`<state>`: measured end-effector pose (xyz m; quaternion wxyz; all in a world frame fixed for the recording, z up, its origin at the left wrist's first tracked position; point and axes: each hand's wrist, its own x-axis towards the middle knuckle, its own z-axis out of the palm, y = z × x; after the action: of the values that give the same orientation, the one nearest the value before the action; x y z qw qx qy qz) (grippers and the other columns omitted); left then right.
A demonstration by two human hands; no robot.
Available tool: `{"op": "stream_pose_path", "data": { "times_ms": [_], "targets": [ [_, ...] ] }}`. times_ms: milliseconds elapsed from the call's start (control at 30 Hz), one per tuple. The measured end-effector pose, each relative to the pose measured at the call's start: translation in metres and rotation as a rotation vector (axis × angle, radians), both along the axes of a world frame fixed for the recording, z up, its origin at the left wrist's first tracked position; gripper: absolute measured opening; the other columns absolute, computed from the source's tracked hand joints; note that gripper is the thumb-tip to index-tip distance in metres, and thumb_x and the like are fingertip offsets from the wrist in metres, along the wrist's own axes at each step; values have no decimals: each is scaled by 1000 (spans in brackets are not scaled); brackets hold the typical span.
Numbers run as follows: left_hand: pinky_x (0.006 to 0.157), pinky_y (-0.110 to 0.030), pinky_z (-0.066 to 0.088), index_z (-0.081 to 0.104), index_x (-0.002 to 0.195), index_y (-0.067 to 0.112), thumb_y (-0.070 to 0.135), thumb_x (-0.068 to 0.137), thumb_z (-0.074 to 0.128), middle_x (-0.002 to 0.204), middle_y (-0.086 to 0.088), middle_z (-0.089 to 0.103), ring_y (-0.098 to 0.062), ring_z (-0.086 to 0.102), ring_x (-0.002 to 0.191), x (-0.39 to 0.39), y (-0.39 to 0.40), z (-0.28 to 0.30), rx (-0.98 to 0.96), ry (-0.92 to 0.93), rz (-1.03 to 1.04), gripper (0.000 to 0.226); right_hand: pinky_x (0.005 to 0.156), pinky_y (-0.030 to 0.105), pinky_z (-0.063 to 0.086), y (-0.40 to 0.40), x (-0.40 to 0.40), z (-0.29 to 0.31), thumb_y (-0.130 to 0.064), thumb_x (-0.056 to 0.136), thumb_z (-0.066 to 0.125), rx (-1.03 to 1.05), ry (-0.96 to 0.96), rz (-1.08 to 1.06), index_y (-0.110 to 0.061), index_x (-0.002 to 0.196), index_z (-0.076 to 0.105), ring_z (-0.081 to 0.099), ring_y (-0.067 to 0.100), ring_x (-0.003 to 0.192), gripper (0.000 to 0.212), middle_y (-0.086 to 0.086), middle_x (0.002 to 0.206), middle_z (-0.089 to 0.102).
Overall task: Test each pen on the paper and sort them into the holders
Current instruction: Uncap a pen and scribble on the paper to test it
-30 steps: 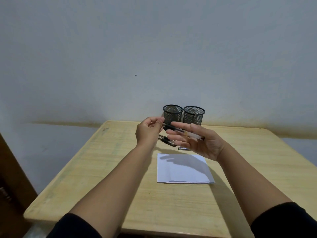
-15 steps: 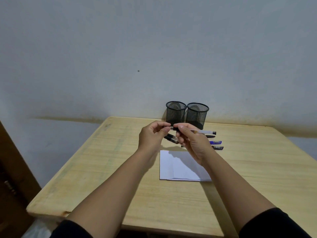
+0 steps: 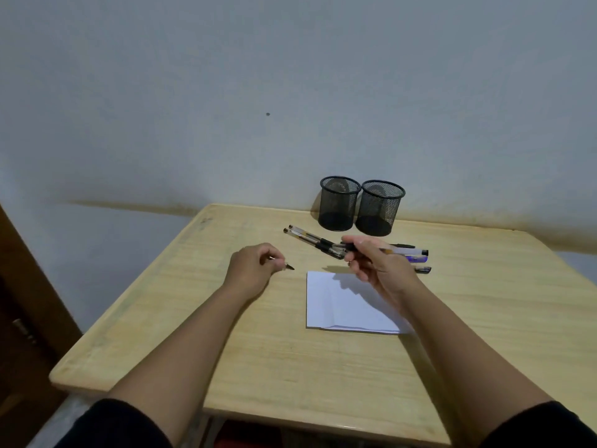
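- Right hand (image 3: 378, 266): its grip is closed on a slim clear-barrelled pen with a dark grip section (image 3: 355, 246), fingers curled round the barrel. The pen lies nearly level above the far edge of the white sheet of paper (image 3: 349, 305). Its dark end points left, and I cannot make out whether the tip is bare. Held this way, the pen appears ready to be turned down for a test stroke.
- Left hand (image 3: 252, 266): its grip is pinched on a small dark pointed piece, probably the pen's cap (image 3: 288, 266), with one end showing beyond the fingers. Holding it aside would keep it available for recapping after the test.
- Hand pose: both forearms reach forward from black sleeves. The left hand sits low over the pale wooden bench (image 3: 226, 334), left of the paper and apart from it. The right wrist is bent, so the hand hangs over the sheet and shadows it.
- Waiting pens: two clear pens with black grips (image 3: 310, 239) lie slanted just beyond the paper. More pens, one with a blue body (image 3: 418, 258), lie partly hidden behind the right hand.
- Two black wire-mesh cylindrical holders (image 3: 361, 205): they stand upright side by side against the wall, beyond the pens. Nothing shows in them, so sorting appears barely begun.
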<state>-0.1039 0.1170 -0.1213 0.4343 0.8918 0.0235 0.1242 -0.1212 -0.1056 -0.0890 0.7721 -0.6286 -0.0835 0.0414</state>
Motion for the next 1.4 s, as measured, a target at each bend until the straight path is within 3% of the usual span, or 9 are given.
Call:
{"op": "stream_pose_path", "data": {
  "times_ms": [100,167,267,400,567,867,1067,1333,1400],
  "targets": [
    [79,-24,44,69,81,32,24,80,67,91,0,73,-16,61,94,1,1,-7,108,11,-41,8,43,15,35,8,-3,-9,-6,92,52,36,83,-26,3,103,65,44,12,54,20,8,66,55],
    [91,-24,42,71,93,30,24,81,67,100,0,72,-12,58,103,-1,-1,-6,134,-21,-54,14,42,16,33,11,-4,-10,-1,90,52,0,114,-30,3,98,66,40,14,52,16,7,60,52],
    [80,4,29,69,106,26,24,83,66,113,1,65,12,49,91,-13,-7,-1,123,-109,-67,24,40,15,32,12,-5,-12,-1,90,52,-102,140,-42,-1,94,67,39,12,50,16,4,56,53],
    [91,-15,33,69,106,30,41,77,69,115,10,65,-4,49,113,-33,-27,-4,203,-60,-201,31,42,15,33,11,-1,-15,-9,91,52,-277,84,-57,-9,89,70,39,11,52,18,5,61,52],
    [96,-16,29,68,110,27,44,73,72,122,11,64,-7,46,123,-35,-30,-10,269,-31,-217,40,44,15,35,16,0,-20,-11,89,54,-414,12,-50,-18,82,69,43,9,50,18,-1,56,53],
    [102,-20,37,70,105,28,46,67,76,121,10,63,-6,50,120,-33,-27,-11,180,8,-193,42,49,15,38,25,9,-22,-14,89,56,-519,-63,-63,-20,76,69,47,3,47,19,-13,45,56],
    [104,-26,39,70,105,28,47,66,77,120,10,63,-10,50,120,-33,-27,-10,176,41,-187,44,48,8,40,26,10,-26,-14,91,51,-631,-155,-62,-12,86,69,52,-1,48,19,-2,60,58],
    [104,-30,42,71,102,26,45,65,79,117,11,66,-10,53,117,-34,-27,-9,138,42,-190,42,54,6,41,27,12,-29,-16,91,53,-709,-227,-58,-16,79,69,58,4,64,20,-6,77,65],
    [104,-29,42,71,102,25,44,65,79,117,10,66,-9,53,117,-34,-27,-9,132,41,-197,42,56,9,41,27,12,-31,-16,90,53,-712,-231,-83,-16,79,68,57,6,64,19,-7,74,64]
  ]
}}
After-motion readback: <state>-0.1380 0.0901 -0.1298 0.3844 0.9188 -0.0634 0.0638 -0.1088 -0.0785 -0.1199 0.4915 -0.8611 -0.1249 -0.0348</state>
